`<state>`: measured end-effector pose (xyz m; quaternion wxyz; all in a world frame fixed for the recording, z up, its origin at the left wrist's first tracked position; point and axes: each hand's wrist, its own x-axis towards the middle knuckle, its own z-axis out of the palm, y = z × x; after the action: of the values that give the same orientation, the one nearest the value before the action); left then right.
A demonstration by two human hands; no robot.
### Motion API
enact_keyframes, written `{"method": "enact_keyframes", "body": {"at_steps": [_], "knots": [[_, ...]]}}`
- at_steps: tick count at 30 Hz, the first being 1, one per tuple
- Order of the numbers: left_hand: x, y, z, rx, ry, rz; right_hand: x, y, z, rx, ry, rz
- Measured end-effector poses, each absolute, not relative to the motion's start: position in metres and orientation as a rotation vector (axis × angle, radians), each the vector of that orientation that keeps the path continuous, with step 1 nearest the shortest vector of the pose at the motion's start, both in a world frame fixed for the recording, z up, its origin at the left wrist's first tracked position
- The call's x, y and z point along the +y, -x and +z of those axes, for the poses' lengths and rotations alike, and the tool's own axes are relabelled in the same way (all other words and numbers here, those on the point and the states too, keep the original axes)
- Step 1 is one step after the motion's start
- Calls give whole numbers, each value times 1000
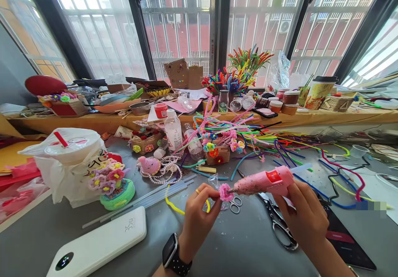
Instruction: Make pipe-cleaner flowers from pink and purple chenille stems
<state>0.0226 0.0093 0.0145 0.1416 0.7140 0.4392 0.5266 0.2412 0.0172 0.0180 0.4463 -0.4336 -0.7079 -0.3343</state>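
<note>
Two hands work above a gray bench point(233, 244): the left hand point(200, 210) pinches a small pink fuzzy flower point(226, 192) between thumb and fingers — the right hand point(306, 210) grips a pink glue gun point(264, 181), its nozzle touching the flower.

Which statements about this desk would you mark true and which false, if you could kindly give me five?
1. The left hand holds a pink fuzzy flower. True.
2. The right hand holds the black-handled scissors. False: it holds a pink glue gun, and those scissors lie on the desk.
3. The glue gun's tip is at the flower. True.
4. The watch is on the right wrist. False: it is on the left wrist.
5. The red straw stands in the cup inside the white plastic bag. True.
</note>
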Motion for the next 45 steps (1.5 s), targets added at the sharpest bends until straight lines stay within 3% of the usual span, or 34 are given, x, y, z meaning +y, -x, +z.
{"method": "enact_keyframes", "body": {"at_steps": [23,36,45], "knots": [[11,-23,12,1287,-2087,1500,18,-242,19,-1636,1188,-797],[8,-16,20,1198,-1917,1586,39,-241,5,-1618,1546,-225],[30,25,28,973,-1009,1869,60,-257,-10,-1755,1748,23]]}}
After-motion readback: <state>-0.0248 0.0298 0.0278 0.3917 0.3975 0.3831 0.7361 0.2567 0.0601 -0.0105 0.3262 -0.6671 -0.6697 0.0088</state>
